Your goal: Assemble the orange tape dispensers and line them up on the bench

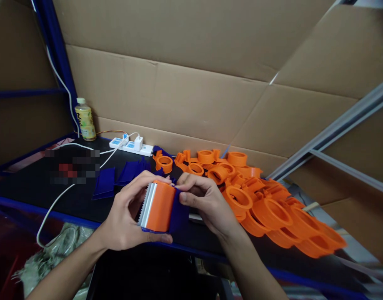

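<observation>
An orange tape dispenser with a toothed metal blade along its left side is held up over the front of the table. My left hand is closed around it, thumb underneath and fingers over the top. A dark blue plastic flap sits against the dispenser's right side. At its upper edge, the fingers and thumb of my right hand pinch the flap. The palm side of my left hand is partly hidden by the dispenser.
Orange dispenser frames lie heaped on the right. Blue plastic pieces rest left of my hands on the black tabletop. Behind stand a power strip with plugged-in cables and a yellow-labelled bottle, against a cardboard wall.
</observation>
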`<state>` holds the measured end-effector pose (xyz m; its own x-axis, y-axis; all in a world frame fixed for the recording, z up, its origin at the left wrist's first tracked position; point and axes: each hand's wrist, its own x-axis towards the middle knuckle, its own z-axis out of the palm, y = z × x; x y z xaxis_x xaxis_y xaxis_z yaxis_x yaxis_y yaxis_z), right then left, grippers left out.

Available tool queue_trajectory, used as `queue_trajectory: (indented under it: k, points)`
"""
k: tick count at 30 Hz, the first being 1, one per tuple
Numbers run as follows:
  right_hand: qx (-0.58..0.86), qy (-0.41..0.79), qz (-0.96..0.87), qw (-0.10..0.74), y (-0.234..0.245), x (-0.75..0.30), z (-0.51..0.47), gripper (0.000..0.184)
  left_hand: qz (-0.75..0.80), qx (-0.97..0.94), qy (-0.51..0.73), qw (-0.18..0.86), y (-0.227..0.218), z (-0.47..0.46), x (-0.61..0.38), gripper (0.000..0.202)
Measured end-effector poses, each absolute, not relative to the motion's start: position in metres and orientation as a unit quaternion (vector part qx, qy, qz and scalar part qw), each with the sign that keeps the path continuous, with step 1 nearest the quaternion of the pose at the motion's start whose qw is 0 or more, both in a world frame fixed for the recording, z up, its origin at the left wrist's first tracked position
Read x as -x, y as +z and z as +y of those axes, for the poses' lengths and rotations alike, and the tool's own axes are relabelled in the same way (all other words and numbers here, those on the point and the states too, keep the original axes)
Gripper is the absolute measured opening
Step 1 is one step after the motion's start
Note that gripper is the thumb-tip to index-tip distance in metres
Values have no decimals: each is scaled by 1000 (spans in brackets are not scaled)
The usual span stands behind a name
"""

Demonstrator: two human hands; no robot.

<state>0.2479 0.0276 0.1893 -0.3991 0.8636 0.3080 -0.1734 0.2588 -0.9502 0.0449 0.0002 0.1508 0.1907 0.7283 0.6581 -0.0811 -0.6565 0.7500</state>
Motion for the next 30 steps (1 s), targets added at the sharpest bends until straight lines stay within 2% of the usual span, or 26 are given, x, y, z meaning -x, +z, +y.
queue_trajectory:
  k: [7,10,13,16,19,22,25,30]
  points:
    - [274,547,-634,473,186,-248,31,22,260,-682,594,338,151,-1,-46,82]
    - [275,513,-655,482,183,-246,30,19,269,-664,607,344,152,-2,-48,79]
    - [307,403,-713,485,183,-245,26,14,291,-621,630,364,151,-1,-51,77]
    - [350,240,-780,460,185,-250,35,23,293,-526,681,416,148,6,-53,68]
    - [460,69,-804,371,182,-262,67,33,261,-426,731,464,147,17,-51,46]
    - [627,-59,-752,195,170,-274,110,54,247,-378,740,499,149,26,-46,27]
    - [706,-76,-701,60,153,-280,142,75,255,-362,717,538,151,29,-42,22]
    - [733,-62,-677,23,133,-286,162,72,265,-352,697,566,153,24,-44,24]
